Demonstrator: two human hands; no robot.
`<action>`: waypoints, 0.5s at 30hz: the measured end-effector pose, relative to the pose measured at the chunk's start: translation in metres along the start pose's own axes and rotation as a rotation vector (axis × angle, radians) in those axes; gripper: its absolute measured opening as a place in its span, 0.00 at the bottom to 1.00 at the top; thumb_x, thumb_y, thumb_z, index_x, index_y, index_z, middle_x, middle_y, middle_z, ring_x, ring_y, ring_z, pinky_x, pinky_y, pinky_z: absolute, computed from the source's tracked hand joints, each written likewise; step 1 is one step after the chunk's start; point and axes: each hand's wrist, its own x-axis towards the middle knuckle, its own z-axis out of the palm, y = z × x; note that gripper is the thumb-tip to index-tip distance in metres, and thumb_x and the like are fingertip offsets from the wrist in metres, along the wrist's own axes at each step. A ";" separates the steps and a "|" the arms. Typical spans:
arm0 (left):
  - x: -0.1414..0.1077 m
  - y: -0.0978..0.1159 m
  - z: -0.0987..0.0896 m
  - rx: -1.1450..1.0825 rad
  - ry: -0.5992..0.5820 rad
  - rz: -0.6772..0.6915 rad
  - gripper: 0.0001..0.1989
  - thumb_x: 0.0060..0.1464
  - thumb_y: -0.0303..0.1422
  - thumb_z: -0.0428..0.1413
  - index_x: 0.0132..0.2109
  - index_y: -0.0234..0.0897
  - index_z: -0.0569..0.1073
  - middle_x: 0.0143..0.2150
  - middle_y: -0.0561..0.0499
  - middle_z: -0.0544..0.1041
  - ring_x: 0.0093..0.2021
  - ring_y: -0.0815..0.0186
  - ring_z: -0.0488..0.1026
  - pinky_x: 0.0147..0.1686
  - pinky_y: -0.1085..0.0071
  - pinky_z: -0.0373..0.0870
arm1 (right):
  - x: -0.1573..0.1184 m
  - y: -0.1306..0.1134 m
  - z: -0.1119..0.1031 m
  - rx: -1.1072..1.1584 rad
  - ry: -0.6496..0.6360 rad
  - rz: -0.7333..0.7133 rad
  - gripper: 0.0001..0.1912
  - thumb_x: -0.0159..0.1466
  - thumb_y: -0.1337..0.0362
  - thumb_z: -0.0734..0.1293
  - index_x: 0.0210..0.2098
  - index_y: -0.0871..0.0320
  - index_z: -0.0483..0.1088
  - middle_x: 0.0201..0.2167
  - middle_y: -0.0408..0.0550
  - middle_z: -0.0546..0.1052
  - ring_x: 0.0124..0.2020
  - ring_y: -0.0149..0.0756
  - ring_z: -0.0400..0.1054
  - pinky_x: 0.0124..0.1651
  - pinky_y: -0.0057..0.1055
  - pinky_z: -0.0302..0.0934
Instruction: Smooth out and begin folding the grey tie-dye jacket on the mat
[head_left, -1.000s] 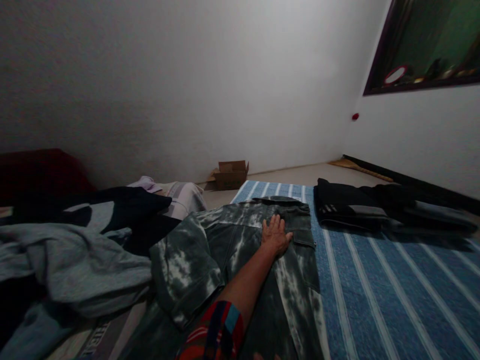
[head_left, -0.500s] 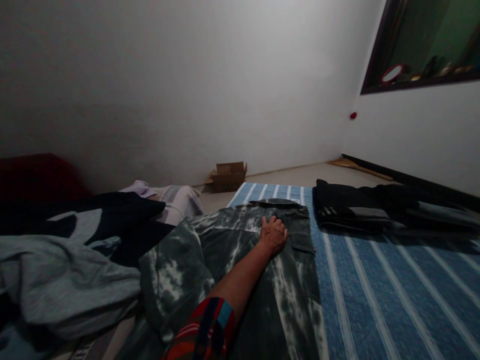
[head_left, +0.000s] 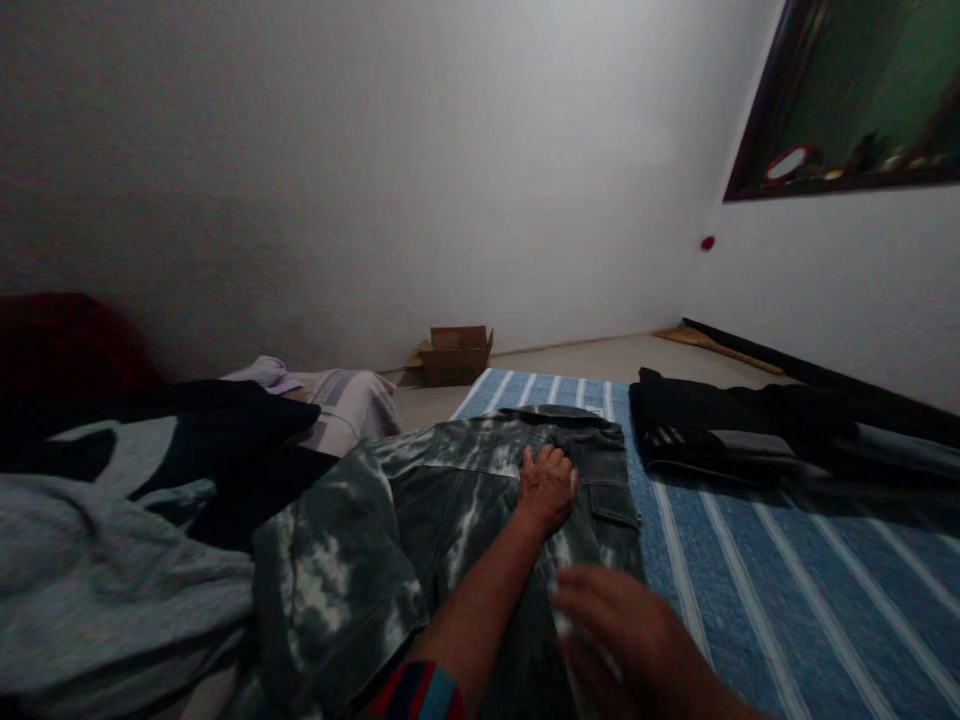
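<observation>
A grey-green jacket with white tie-dye blotches lies spread out, its collar away from me and a flap pocket on the right. My left hand, at the end of a bare forearm with a plaid sleeve, rests on its upper chest. Those fingers are curled into the cloth. My right hand comes in from the bottom right above the jacket's lower right side, smeared by motion. Its fingers and thumb stand apart, with nothing visible between them.
Blue striped bedding lies underneath. Folded black clothes sit at the right. Loose grey clothing and dark clothing are heaped at the left. A cardboard box stands by the back wall, with a window at upper right.
My right hand has come into view from the bottom right. My left hand stays at the same place on the jacket, its fingers drawn closer together. The view has shifted slightly.
</observation>
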 end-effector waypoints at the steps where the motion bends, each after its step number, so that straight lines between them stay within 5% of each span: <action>1: 0.000 -0.001 0.001 -0.012 -0.004 -0.002 0.11 0.64 0.34 0.45 0.43 0.38 0.71 0.48 0.47 0.72 0.57 0.58 0.61 0.61 0.46 0.49 | 0.019 0.028 -0.005 -0.024 0.019 0.056 0.17 0.68 0.63 0.54 0.51 0.54 0.70 0.47 0.53 0.74 0.47 0.41 0.68 0.48 0.39 0.64; 4: -0.001 -0.002 0.002 -0.036 -0.001 -0.011 0.11 0.64 0.34 0.44 0.44 0.40 0.71 0.50 0.48 0.72 0.59 0.58 0.60 0.61 0.44 0.49 | 0.078 0.102 -0.015 -0.211 0.009 0.390 0.15 0.66 0.68 0.55 0.44 0.58 0.73 0.43 0.52 0.75 0.44 0.38 0.69 0.46 0.32 0.62; 7: -0.002 -0.001 0.002 -0.044 0.019 -0.029 0.12 0.64 0.33 0.43 0.45 0.41 0.71 0.51 0.47 0.72 0.59 0.57 0.60 0.61 0.44 0.49 | 0.120 0.150 -0.018 -0.283 -0.092 0.501 0.17 0.65 0.70 0.57 0.50 0.58 0.71 0.49 0.53 0.74 0.52 0.39 0.66 0.49 0.30 0.58; 11: -0.002 0.001 0.000 -0.012 0.037 -0.051 0.10 0.62 0.34 0.47 0.43 0.39 0.72 0.51 0.46 0.71 0.58 0.56 0.61 0.61 0.45 0.50 | 0.145 0.176 -0.011 -0.268 -0.157 0.525 0.20 0.60 0.69 0.63 0.51 0.58 0.71 0.49 0.52 0.75 0.52 0.40 0.67 0.46 0.29 0.57; 15: -0.003 0.003 -0.001 0.031 0.065 -0.094 0.09 0.61 0.35 0.49 0.42 0.38 0.72 0.52 0.44 0.69 0.58 0.54 0.60 0.59 0.45 0.53 | 0.153 0.188 -0.005 -0.251 -0.226 0.547 0.12 0.56 0.67 0.66 0.39 0.57 0.77 0.39 0.49 0.79 0.43 0.39 0.71 0.38 0.27 0.57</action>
